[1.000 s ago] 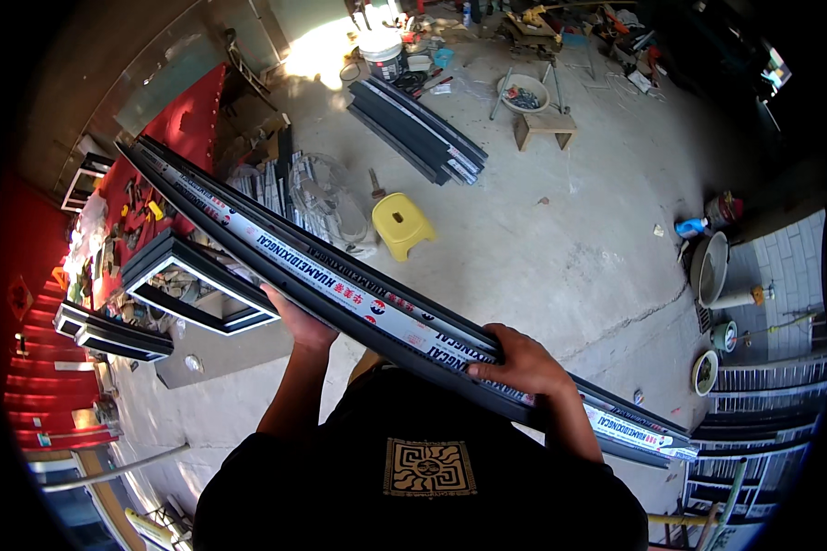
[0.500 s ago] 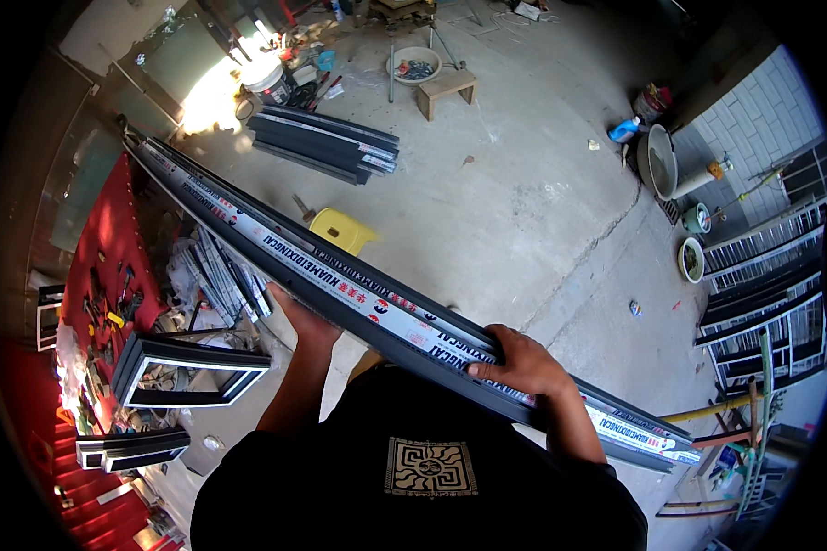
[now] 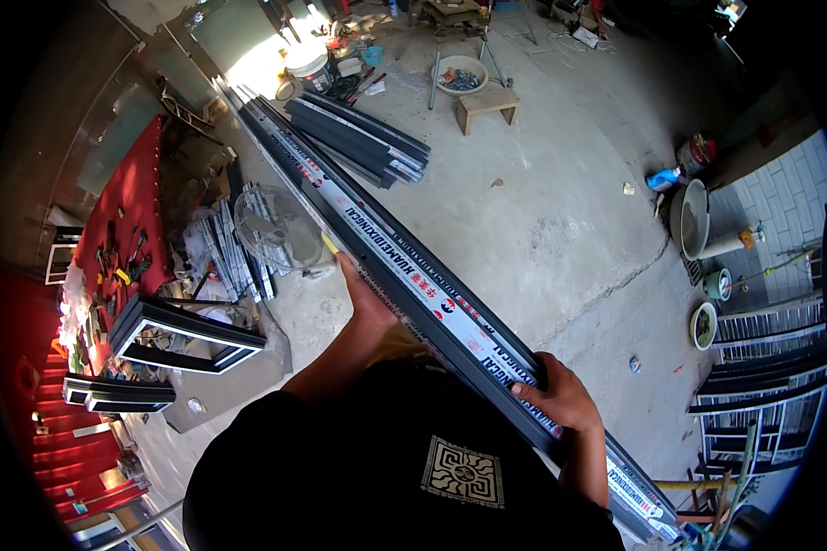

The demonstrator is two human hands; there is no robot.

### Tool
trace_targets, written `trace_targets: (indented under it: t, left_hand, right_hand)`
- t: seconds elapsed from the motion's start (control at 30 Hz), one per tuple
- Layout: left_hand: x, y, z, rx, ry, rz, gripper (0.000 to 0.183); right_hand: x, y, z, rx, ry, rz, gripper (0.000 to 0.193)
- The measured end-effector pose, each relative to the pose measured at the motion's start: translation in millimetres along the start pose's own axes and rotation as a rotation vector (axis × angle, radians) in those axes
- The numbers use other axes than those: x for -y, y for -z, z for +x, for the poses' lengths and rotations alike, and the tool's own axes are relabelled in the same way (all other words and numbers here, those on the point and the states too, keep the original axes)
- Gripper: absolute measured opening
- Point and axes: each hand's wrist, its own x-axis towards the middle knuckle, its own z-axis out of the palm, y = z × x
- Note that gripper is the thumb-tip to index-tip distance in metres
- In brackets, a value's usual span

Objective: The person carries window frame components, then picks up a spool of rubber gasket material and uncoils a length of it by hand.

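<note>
A bundle of long dark grey window-frame profiles with white printed film lies across both my hands. It runs slantwise from the far left to the near right, in front of my body. My left hand supports its near side around the middle, most of the fingers hidden underneath. Further right, my right hand is wrapped over the far edge, with its thumb lying on top of the film. Beyond the bundle, more dark profiles lie on the floor close to its far end.
A pedestal fan stands left of the bundle by narrow strips. Assembled black-and-white frames and a red-covered table with tools are further left. A small wooden stool is far ahead; basins and racked frames line the right.
The bundle has swung steeper, its far end moving right and away from me, its near end lower. Both hands keep their hold. The yellow stool is now mostly covered; the fan has come into sight.
</note>
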Motion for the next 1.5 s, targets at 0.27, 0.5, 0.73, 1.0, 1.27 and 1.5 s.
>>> trace_targets:
  t: [0.27,0.5,0.73,1.0,1.27,1.5]
  left_hand:
    - [22.4,4.5,48.5,-0.124,-0.043,-0.018,0.085]
    - [10.5,13.7,121.6,-0.419,0.017,-0.090,0.099]
    - [15.2,30.8,193.1,-0.339,-0.065,-0.058,0.087]
    - [12.4,15.3,236.3,-0.237,-0.055,-0.062,0.086]
    - [43.2,-33.8,251.9,-0.432,-0.200,-0.062,0.091]
    - [41.4,-77.6,230.3,-0.594,-0.417,-0.067,0.096]
  right_hand:
    - [-5.0,51.0,56.8,0.097,-0.057,-0.031,0.099]
    - [41.8,100.9,121.6,0.119,-0.128,-0.074,0.096]
    - [75.6,145.3,176.0,0.142,-0.235,-0.092,0.091]
    - [71.3,177.9,212.1,0.136,-0.131,-0.061,0.082]
    - [29.6,232.5,232.8,0.175,0.088,-0.003,0.060]
    - [29.9,266.0,281.4,0.260,0.283,-0.070,0.052]
